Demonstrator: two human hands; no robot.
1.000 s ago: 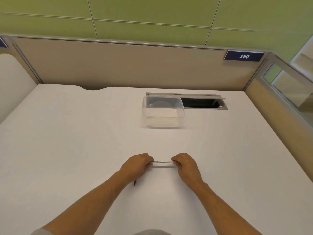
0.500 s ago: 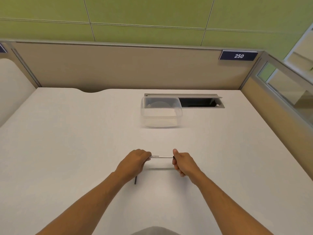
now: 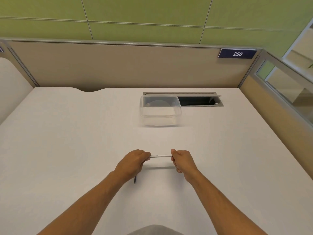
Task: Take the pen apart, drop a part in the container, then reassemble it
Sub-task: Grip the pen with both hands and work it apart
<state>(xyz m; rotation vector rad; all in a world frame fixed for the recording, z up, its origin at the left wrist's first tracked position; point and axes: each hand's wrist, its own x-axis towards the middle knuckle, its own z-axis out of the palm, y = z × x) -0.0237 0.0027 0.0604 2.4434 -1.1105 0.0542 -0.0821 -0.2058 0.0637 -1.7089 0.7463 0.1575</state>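
A thin white pen (image 3: pixel 160 156) with small dark print is held level above the white desk (image 3: pixel 67 141), its shadow lying below it. My left hand (image 3: pixel 133 161) grips its left end and my right hand (image 3: pixel 182 160) grips its right end, so both tips are hidden in my fingers. A short black pen part (image 3: pixel 135 180) lies on the desk, partly under my left wrist. The clear plastic container (image 3: pixel 160 111) stands further back, a little right of centre; it looks empty.
Behind the container an open cable slot (image 3: pixel 199 100) with a grey flap is set into the desk. A beige partition (image 3: pixel 118 65) closes the back and a glass-topped one (image 3: pixel 279 92) the right side. A blue "250" sign (image 3: pixel 237 53) sits on it.
Both hands have lifted the pen off the desk and carried it slightly away from me. My right hand has turned its grip on the right end. The black part has stayed put.
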